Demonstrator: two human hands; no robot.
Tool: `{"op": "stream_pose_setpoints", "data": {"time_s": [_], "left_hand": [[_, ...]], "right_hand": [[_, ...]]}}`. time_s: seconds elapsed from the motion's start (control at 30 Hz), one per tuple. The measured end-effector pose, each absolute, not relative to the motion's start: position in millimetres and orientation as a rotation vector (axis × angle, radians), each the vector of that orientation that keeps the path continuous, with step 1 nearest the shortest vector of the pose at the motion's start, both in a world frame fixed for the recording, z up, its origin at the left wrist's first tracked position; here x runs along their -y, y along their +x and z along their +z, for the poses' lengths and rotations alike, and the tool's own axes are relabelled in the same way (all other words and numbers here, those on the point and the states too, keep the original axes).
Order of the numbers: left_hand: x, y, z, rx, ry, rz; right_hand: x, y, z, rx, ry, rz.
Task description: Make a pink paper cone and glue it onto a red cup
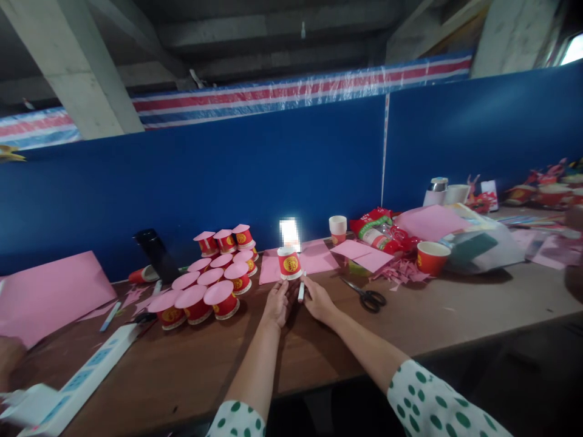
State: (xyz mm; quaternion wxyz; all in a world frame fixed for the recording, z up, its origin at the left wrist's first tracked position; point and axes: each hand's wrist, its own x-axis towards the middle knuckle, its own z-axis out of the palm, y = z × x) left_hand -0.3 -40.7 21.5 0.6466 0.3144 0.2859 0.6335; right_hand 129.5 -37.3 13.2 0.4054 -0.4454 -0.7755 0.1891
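Note:
An upturned red paper cup (289, 264) with a gold emblem stands on a pink sheet (314, 260) near the middle of the brown table (218, 358). My left hand (276, 303) rests flat on the table just in front of it, fingers pointing toward the cup, holding nothing. Beside it, my right hand (317, 298) grips a white glue stick (301, 291) lying between the two hands. A blurred bright patch sits right behind the cup.
Several upturned red cups capped with pink discs (214, 285) cluster to the left. Scissors (367, 295) lie to the right, then an open red cup (430, 257), pink scraps and a red bag (380, 233). A power strip (86, 379) and a pink sheet (50, 294) lie at left. A blue partition (228, 176) backs the table.

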Motion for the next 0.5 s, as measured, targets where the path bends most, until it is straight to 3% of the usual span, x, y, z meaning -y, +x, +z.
{"op": "stream_pose_setpoints", "data": {"time_s": [0.17,0.5], "left_hand": [[42.4,-0.9,22.3,-0.685,0.744,1.398],[38.5,-1.9,16.1,-0.672,0.719,1.396]], "right_hand": [[37.8,129.2,19.2,1.801,-0.864,0.713],[36.9,125.9,18.3,1.551,-0.871,1.115]]}}
